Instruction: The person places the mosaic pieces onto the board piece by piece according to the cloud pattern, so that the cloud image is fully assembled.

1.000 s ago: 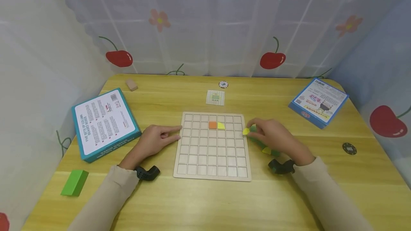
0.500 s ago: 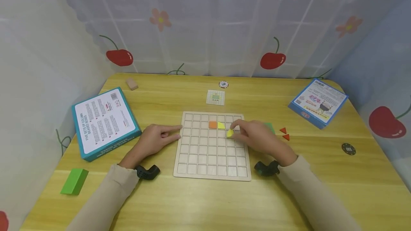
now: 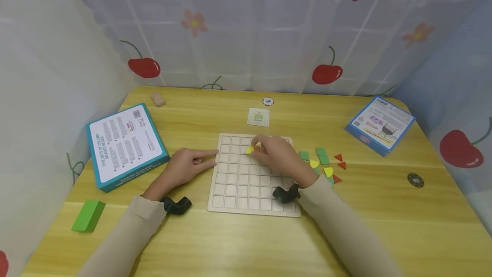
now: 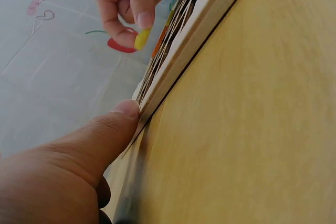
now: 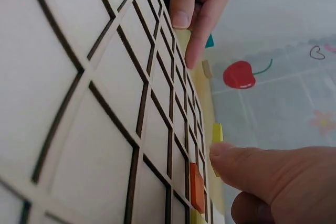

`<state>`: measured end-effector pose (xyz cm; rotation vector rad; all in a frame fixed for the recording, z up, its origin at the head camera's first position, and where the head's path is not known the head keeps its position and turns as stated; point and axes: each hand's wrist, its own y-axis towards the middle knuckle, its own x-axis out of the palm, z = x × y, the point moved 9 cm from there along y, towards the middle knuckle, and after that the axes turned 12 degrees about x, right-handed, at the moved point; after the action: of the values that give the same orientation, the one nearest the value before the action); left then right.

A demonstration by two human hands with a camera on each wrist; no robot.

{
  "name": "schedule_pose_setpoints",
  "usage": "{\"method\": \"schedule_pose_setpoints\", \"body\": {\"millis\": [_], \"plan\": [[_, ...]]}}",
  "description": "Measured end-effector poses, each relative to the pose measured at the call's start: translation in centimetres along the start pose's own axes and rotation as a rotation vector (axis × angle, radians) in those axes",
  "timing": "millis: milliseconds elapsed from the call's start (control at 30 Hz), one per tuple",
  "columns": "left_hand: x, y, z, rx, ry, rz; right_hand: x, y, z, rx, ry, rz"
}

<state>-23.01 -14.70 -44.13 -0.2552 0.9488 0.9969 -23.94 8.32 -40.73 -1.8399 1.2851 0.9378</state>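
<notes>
A wooden grid board [image 3: 235, 212] lies in the middle of the table. My right hand [image 3: 278, 157] is over its upper rows, pinching a yellow quarter-round tile [image 3: 249, 151] between thumb and index finger. In the right wrist view that tile is raised above the board, just past an orange square tile [image 5: 197, 187] set in the grid. A second yellow tile [image 5: 196, 217] shows partly beside the orange one; my right hand hides it in the head view. My left hand [image 3: 186, 166] touches the board's left edge with extended thumb and index finger.
Right of the board lie loose green squares [image 3: 320, 152], yellow tiles [image 3: 328, 171] and red triangles [image 3: 342, 165]. A pattern card [image 3: 258, 116] and a white chip [image 3: 268, 101] lie behind it. Boxes [image 3: 127, 146] [image 3: 380, 125] flank the sides, with a green block [image 3: 89, 216] front left.
My right hand has carried the yellow tile leftward from the board's right edge to beside the orange tile, uncovering the loose tiles. My left hand stays in place.
</notes>
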Motion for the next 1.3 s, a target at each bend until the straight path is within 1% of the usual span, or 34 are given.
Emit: {"method": "schedule_pose_setpoints", "body": {"millis": [167, 300, 400, 567, 767, 933, 1033, 1100, 1200, 1300], "plan": [[0.2, 0.1, -0.1, 0.009, 0.005, -0.009, 0.9, 0.9, -0.2, 0.033, 0.02, 0.001], [0.0, 0.1, -0.1, 0.014, 0.004, 0.003, 1.2, 1.2, 0.0, 0.03, 0.03, 0.025], [-0.1, 0.1, 0.0, 0.016, 0.002, 0.013, 1.3, 1.3, 0.1, 0.019, 0.037, 0.047], [0.0, 0.1, -0.1, 0.009, 0.005, 0.004, 1.4, 1.4, 0.4, 0.022, 0.048, 0.07], [0.1, 0.1, -0.1, 0.012, 0.014, 0.004, 1.3, 1.4, 0.6, 0.041, 0.069, 0.081], [0.0, 0.0, 0.0, 0.023, 0.015, 0.011, 1.3, 1.2, 0.6, 0.023, 0.077, 0.077], [0.1, 0.0, 0.0, 0.028, 0.014, 0.013, 0.8, 0.6, 0.7, 0.018, 0.088, 0.082], [0.1, 0.0, 0.0, 0.028, 0.01, 0.013, 0.0, 0.0, 1.0, 0.018, 0.096, 0.102], [0.1, 0.1, 0.0, 0.026, 0.009, 0.01, -1.9, -1.5, 1.9, 0.043, 0.118, 0.137], [0.0, 0.1, 0.0, 0.016, 0.013, 0.005, -4.0, -3.2, 3.7, 0.076, 0.127, 0.178]]}}
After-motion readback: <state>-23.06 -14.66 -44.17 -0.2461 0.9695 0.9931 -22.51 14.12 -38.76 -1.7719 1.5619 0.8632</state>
